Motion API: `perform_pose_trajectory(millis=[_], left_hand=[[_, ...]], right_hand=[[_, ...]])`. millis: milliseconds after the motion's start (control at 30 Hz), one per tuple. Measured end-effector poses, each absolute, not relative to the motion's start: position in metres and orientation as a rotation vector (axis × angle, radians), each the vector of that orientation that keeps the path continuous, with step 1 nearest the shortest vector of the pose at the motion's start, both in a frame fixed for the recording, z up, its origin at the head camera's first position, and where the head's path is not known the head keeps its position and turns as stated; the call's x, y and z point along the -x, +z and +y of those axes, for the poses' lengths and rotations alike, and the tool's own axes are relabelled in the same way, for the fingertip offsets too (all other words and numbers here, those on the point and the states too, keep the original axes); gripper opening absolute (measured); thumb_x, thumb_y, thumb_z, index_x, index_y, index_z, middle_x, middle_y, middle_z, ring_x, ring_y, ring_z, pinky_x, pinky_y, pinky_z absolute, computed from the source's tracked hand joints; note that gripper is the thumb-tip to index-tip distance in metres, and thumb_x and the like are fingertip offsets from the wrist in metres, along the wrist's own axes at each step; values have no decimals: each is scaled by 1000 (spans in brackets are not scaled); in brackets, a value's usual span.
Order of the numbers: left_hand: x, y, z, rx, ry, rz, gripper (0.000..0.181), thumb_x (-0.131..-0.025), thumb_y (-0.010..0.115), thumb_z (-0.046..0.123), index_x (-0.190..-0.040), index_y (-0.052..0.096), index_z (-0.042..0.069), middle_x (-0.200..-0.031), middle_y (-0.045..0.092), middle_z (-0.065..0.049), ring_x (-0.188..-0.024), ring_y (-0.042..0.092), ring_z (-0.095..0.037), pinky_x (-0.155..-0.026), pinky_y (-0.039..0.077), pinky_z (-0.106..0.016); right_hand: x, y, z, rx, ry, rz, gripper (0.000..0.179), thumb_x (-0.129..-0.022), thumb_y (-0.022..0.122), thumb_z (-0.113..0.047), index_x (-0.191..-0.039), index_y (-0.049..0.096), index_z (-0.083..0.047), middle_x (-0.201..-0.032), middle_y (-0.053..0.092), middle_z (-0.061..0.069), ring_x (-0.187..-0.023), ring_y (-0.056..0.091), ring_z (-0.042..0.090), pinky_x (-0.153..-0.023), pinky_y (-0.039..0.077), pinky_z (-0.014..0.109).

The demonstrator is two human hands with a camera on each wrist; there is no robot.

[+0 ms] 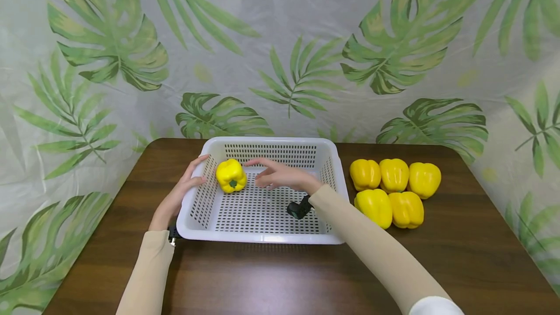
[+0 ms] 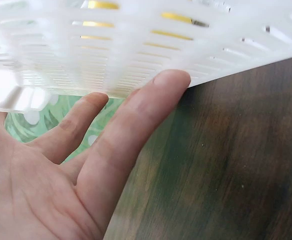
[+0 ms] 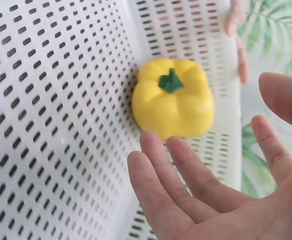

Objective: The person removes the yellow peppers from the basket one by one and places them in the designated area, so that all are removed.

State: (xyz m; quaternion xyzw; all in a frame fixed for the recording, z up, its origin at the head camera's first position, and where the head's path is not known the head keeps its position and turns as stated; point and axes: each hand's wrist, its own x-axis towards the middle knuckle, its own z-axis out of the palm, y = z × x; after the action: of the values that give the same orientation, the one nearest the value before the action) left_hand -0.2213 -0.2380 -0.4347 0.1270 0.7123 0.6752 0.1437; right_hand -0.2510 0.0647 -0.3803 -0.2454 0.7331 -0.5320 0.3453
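A white perforated plastic basket (image 1: 262, 238) stands on the table. Inside, against its left wall, sits one yellow bell pepper (image 1: 231, 175) with a green stem. My left hand (image 1: 181, 191) holds the basket's left side, fingertips over the rim; the left wrist view shows other fingers (image 2: 136, 120) against the outer wall. Over the basket, just right of the pepper, my right hand (image 1: 282, 175) is spread with nothing in it. In the right wrist view, its fingertips (image 3: 148, 140) are close to the pepper (image 3: 173, 102); contact cannot be told.
Several more yellow bell peppers (image 1: 394, 175) stand in two rows on the brown table (image 1: 463, 252), right of the basket. A black wrist camera (image 1: 299, 208) hangs below the right wrist. Behind the table is a leaf-patterned cloth (image 1: 306, 13).
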Motion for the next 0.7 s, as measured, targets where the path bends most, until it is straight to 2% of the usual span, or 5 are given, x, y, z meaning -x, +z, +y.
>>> perform_pose_trajectory(millis=[167,333,433,567,700], left_hand=[[221,-435,-239,-361,1936,2066,62,-98,38,14,-151,12,30,-154,6,-16,-121,33,-54,-82,45,-59],[220,-434,-239,-363,1940,2064,61,-98,38,15,-151,12,30,-154,7,-17,-121,33,-54,-82,45,-60],[220,-435,-239,-358,1941,2062,61,-98,38,15,-151,12,30,-154,7,-17,-121,33,-54,-82,45,-60],[220,-434,-239,-358,1945,2058,61,-98,37,14,-151,12,30,-154,7,-17,-121,34,-54,-81,46,-59],[221,-434,-239,-374,1944,2055,61,-99,37,14,-152,11,28,-154,6,-18,-121,33,-54,-81,46,-58]], right_hand=[[254,-386,50,604,-1353,1879,58,-96,52,-9,-148,30,-23,-127,52,27,-102,53,36,-87,43,47],[254,-390,36,563,-1312,1902,63,-94,56,-10,-149,30,-27,-132,46,19,-80,51,24,-83,45,44],[254,-392,29,565,-1282,1932,64,-94,57,-10,-149,31,-29,-135,42,15,-67,43,19,-74,44,38],[255,-394,21,574,-1273,1955,64,-94,57,-8,-149,32,-30,-138,39,13,-58,34,17,-62,35,32],[258,-399,15,531,-1281,1974,65,-93,58,-8,-148,33,-31,-140,37,11,-56,33,17,-59,35,30]])
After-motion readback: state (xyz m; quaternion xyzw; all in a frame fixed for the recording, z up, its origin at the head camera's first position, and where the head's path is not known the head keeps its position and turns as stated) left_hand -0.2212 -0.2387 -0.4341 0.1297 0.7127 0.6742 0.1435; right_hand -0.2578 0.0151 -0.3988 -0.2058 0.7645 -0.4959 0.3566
